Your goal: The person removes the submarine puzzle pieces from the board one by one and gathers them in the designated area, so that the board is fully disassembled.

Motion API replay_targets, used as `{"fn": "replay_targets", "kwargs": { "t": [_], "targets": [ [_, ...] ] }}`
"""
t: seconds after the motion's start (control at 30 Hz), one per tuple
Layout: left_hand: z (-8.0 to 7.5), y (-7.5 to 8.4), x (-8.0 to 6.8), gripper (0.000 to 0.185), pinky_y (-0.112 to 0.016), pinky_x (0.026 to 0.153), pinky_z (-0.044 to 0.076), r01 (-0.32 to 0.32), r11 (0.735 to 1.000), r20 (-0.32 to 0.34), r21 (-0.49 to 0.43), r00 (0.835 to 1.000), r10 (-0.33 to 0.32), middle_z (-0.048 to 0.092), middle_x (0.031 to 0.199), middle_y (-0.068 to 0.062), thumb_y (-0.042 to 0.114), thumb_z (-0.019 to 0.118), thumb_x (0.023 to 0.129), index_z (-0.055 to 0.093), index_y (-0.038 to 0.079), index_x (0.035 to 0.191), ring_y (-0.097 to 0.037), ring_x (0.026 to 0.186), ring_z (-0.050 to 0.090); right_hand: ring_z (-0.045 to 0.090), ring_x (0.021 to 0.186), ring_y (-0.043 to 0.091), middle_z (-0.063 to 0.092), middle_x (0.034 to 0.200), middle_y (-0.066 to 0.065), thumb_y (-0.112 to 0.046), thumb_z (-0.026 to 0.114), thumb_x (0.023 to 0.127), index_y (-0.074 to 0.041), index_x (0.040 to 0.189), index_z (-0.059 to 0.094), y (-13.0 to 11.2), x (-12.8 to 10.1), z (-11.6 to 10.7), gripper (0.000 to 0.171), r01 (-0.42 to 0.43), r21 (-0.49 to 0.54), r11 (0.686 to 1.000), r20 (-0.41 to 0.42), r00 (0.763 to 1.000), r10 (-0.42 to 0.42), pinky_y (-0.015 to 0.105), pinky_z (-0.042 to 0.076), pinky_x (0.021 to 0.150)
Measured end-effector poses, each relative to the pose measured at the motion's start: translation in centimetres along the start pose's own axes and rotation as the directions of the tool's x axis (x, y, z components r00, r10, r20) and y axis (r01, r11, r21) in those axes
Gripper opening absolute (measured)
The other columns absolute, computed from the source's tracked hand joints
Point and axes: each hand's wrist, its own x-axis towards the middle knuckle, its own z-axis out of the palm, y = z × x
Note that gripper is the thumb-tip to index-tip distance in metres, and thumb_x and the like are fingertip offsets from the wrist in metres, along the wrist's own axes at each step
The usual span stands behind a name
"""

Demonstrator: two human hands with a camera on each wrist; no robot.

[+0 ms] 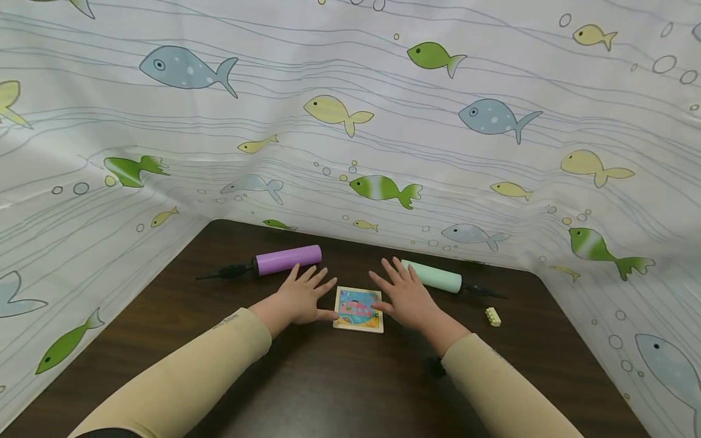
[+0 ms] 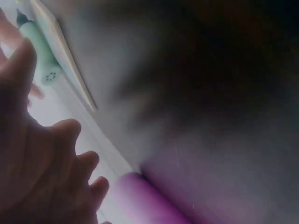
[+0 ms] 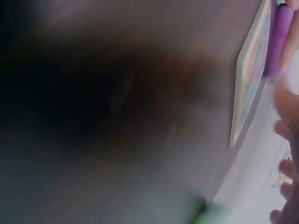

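Note:
A small square picture puzzle board with a pink whale-like figure on blue lies mid-table. My left hand is spread at its left side, fingers apart and holding nothing. On the other side my right hand is likewise spread, its thumb overlapping the board's right edge in the head view; whether it touches cannot be told. Beyond the left fingers lies a purple hand air pump with a black nozzle. A mint green hand air pump lies beyond the right hand, partly hidden by its fingers.
A pale yellow toy brick lies on the right part of the dark wooden table. White curtains printed with fish rise behind the table and along both sides. A small dark object shows beside the right forearm.

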Motion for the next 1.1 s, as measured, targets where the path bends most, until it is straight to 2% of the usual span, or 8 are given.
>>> {"fn": "replay_targets", "kwargs": {
  "t": [0.1,0.17,0.27,0.4,0.47,0.63,0.97,1.1],
  "targets": [
    [0.1,0.5,0.5,0.09,-0.059,0.114,0.001,0.017,0.999,0.067,-0.041,0.998,-0.015,0.013,0.164,-0.005,0.08,0.037,0.087,0.021,0.028,0.159,-0.031,0.149,0.009,0.015,0.147,0.037,0.027,0.159,0.015,-0.054,0.062,0.093,-0.024,0.149,0.048,-1.2,1.3,0.5,0.065,-0.038,0.129,0.991,0.066,0.997,0.029,0.059,0.018,0.113],
    [0.2,0.6,0.8,0.091,-0.058,0.114,0.002,0.021,0.999,0.088,-0.045,0.996,-0.017,0.014,0.164,-0.005,0.081,0.038,0.086,0.022,0.029,0.159,-0.03,0.149,0.01,0.03,0.14,0.037,0.039,0.15,0.015,-0.049,0.068,0.091,-0.023,0.143,0.056,-2.0,2.0,0.6,0.059,-0.061,0.226,0.972,0.08,0.996,0.044,0.058,0.027,0.109],
    [0.3,0.8,1.0,0.09,-0.058,0.114,0.002,0.026,0.999,0.116,-0.048,0.993,-0.021,0.014,0.164,-0.004,0.081,0.037,0.086,0.022,0.031,0.159,-0.03,0.149,0.009,0.047,0.117,0.03,0.052,0.127,0.01,-0.041,0.074,0.089,-0.02,0.135,0.063,-2.9,3.1,0.5,0.051,-0.101,0.369,0.924,0.103,0.992,0.067,0.05,0.041,0.097],
    [0.2,1.0,1.3,0.09,-0.058,0.114,0.002,0.034,0.998,0.136,-0.045,0.99,-0.027,0.015,0.164,-0.004,0.082,0.037,0.085,0.023,0.033,0.158,-0.03,0.149,0.009,0.052,0.094,0.02,0.054,0.106,0.005,-0.034,0.077,0.088,-0.014,0.125,0.065,-3.7,4.4,0.4,0.044,-0.158,0.519,0.84,0.154,0.984,0.09,0.04,0.048,0.081],
    [0.3,1.0,1.3,0.091,-0.058,0.115,0.002,0.041,0.998,0.144,-0.04,0.989,-0.035,0.015,0.164,-0.003,0.083,0.038,0.083,0.023,0.033,0.158,-0.03,0.149,0.009,0.053,0.089,0.018,0.054,0.101,0.004,-0.031,0.078,0.087,-0.011,0.121,0.065,-4.0,5.0,0.5,0.041,-0.182,0.556,0.811,0.185,0.978,0.093,0.037,0.049,0.076],
    [0.4,1.1,1.5,0.094,-0.058,0.115,0.003,0.062,0.998,0.171,-0.034,0.984,-0.055,0.016,0.164,-0.003,0.084,0.042,0.081,0.023,0.035,0.158,-0.03,0.149,0.01,0.053,0.079,0.017,0.054,0.092,0.002,-0.024,0.08,0.086,-0.01,0.112,0.063,-4.4,5.9,1.1,0.034,-0.205,0.597,0.775,0.227,0.971,0.082,0.034,0.047,0.068],
    [0.0,1.5,1.6,0.093,-0.06,0.114,0.007,0.096,0.995,0.235,-0.025,0.968,-0.087,0.015,0.164,-0.006,0.082,0.043,0.082,0.019,0.035,0.159,-0.032,0.148,0.013,0.053,0.074,0.02,0.056,0.089,0.005,-0.014,0.083,0.081,-0.008,0.105,0.062,-4.1,7.0,1.4,0.033,-0.3,0.669,0.68,0.309,0.944,0.113,0.034,0.047,0.065],
    [-0.2,1.8,1.4,0.092,-0.063,0.112,0.011,0.128,0.991,0.271,-0.039,0.956,-0.113,0.013,0.164,-0.006,0.08,0.042,0.084,0.015,0.036,0.159,-0.033,0.148,0.015,0.052,0.074,0.02,0.056,0.089,0.006,-0.012,0.083,0.082,-0.007,0.102,0.062,-4.1,7.1,1.4,0.03,-0.317,0.683,0.658,0.321,0.94,0.119,0.033,0.046,0.064]
  ]
}}
